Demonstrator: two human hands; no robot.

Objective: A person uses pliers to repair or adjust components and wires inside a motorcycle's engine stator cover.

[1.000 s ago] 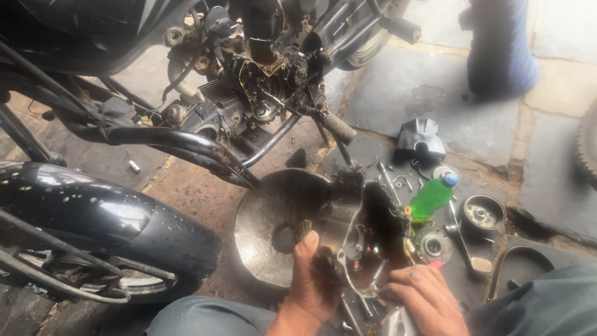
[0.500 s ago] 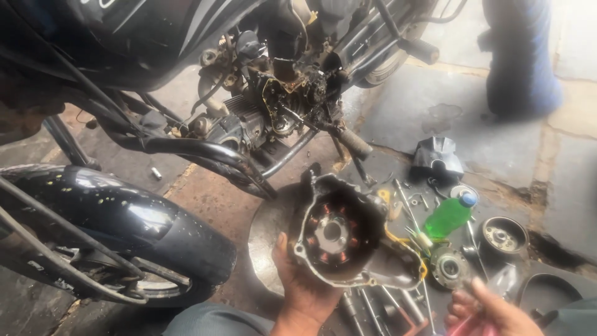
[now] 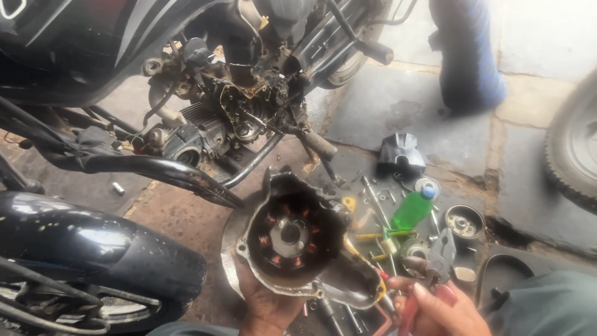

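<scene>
Left hand (image 3: 267, 308) is cupped under the engine side cover (image 3: 298, 242) from about 6 o'clock, fingers curled around its lower rim and holding it up with the inside facing the camera. You can see the stator (image 3: 287, 234) in there, copper windings in a ring around a pale hub.

Right hand (image 3: 438, 308) sits at about 4 o'clock from the cover, fingers closed around a pair of pliers (image 3: 429, 283) with red handles, dark nose pointing up toward 12. Thumb is on top of the handles.

Just above the pliers there's a green plastic bottle (image 3: 411, 210) with a blue cap, lying tilted among loose bolts and small parts on the floor (image 3: 385, 112). At 3 o'clock from the bottle is a round metal cup-shaped part (image 3: 464, 222). A dark grey moulded cover (image 3: 401, 154) lies further up at roughly 1 o'clock.

Behind the held cover is a shallow metal pan (image 3: 229, 249), mostly hidden. The stripped motorcycle engine (image 3: 236, 106) fills the top, with a black mudguard (image 3: 93, 249) at 9 o'clock. Someone's blue trouser leg (image 3: 466, 56) stands top right, and a tyre (image 3: 575, 149) pokes in at the right edge.
</scene>
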